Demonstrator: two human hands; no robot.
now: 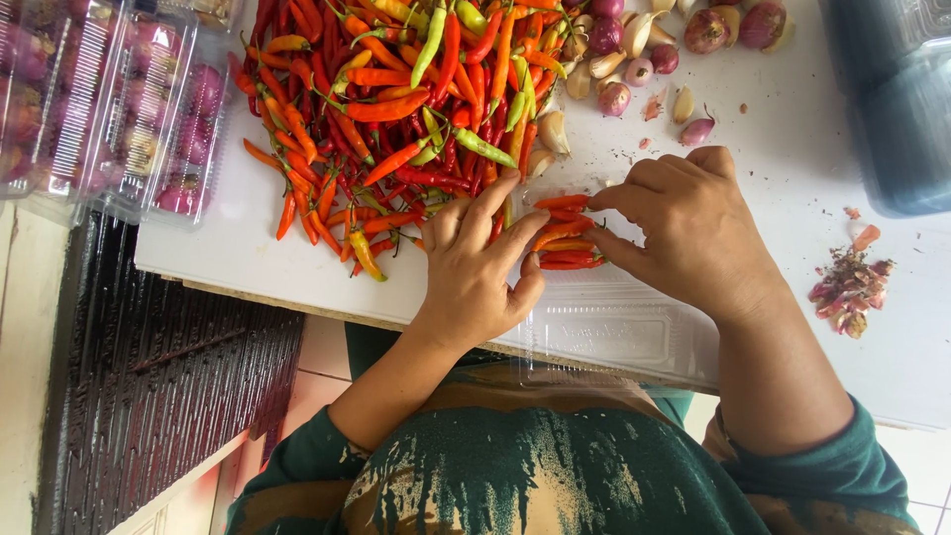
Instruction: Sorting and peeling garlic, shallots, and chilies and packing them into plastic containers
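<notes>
White tabletop is spread with a heap of chillies. A small bunch of red chillies is pinched between left hand and right hand, above a clear plastic tray.

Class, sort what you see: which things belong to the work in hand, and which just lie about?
In use: left hand, right hand, small bunch of chillies, big chilli heap, clear plastic tray.
Lying about: garlic and shallots, peel scraps, packed trays.
</notes>
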